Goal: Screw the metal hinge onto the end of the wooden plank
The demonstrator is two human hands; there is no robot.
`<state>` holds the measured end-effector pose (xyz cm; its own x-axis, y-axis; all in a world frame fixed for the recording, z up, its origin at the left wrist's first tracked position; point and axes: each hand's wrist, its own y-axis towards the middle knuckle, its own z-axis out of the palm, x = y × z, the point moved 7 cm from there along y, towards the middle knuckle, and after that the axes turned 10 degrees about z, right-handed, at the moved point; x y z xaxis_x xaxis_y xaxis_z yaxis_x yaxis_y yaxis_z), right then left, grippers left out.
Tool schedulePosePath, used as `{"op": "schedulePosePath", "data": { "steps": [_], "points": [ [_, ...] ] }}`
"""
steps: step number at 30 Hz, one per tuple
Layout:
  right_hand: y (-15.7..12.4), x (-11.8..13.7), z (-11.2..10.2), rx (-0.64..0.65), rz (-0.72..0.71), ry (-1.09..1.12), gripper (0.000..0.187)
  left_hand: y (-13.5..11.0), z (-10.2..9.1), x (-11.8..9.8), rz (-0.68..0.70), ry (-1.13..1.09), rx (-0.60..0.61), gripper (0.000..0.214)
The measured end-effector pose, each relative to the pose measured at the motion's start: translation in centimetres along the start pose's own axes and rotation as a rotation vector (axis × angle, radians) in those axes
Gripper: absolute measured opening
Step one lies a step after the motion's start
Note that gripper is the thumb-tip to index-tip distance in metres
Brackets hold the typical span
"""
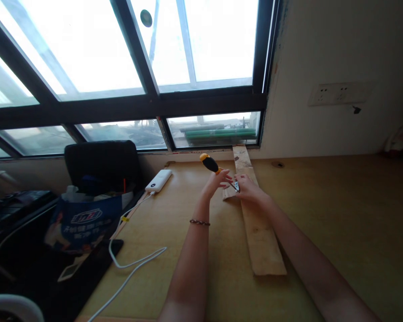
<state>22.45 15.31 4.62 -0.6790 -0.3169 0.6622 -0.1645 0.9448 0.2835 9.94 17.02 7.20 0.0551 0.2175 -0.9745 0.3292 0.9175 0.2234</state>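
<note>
A screwdriver [210,163] with a yellow and black handle leans up and to the left out of my left hand [219,181]. My left fingers are closed around the lower handle and shaft, and its tip reaches a small shiny metal plate [237,185]. That plate is pinned by the fingers of my right hand [250,188] at the edge of a long wooden board [262,241]. A short wooden piece [229,193] sticks out to the board's left beneath the plate, partly hidden by my hands.
On the table [339,232], a white power bank [159,180] with a white cable [137,264] lies to the left. Beyond the left edge are a black chair [102,165] and a blue bag [83,221]. The window [201,103] and wall close off the back.
</note>
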Motion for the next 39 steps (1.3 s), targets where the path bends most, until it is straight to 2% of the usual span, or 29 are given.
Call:
{"op": "schedulePosePath", "data": {
  "steps": [3,6,11,15,20,28,35,39],
  "points": [
    [0.1,-0.8,-0.3,-0.011,0.017,-0.042,0.048,0.5,-0.7,-1.6,0.160,0.176,-0.138,0.036],
    [0.3,-1.6,-0.5,-0.019,0.030,0.021,0.054,0.5,-0.7,-3.4,0.331,0.324,-0.233,0.036],
    [0.3,-2.4,-0.6,-0.054,0.047,0.134,0.056,0.3,0.4,-4.1,0.343,0.402,-0.272,0.035],
    [0.1,-2.3,-0.7,-0.067,0.045,0.149,0.056,-0.5,0.6,-5.1,0.363,0.467,-0.372,0.035],
    [0.0,-2.4,-0.8,-0.082,0.046,0.156,0.059,-1.5,0.8,-6.6,0.494,0.493,-0.457,0.030],
    [0.0,-2.2,-0.8,-0.093,0.035,0.122,0.059,-1.0,1.1,-6.4,0.463,0.347,-0.369,0.036],
    [0.1,-2.1,-1.0,-0.102,0.046,0.097,0.059,-0.5,3.3,-6.3,0.458,0.126,-0.142,0.041],
    [0.1,-2.2,-0.9,-0.093,0.043,0.111,0.061,-0.4,4.2,-6.2,0.482,0.115,-0.042,0.033]
  ]
}}
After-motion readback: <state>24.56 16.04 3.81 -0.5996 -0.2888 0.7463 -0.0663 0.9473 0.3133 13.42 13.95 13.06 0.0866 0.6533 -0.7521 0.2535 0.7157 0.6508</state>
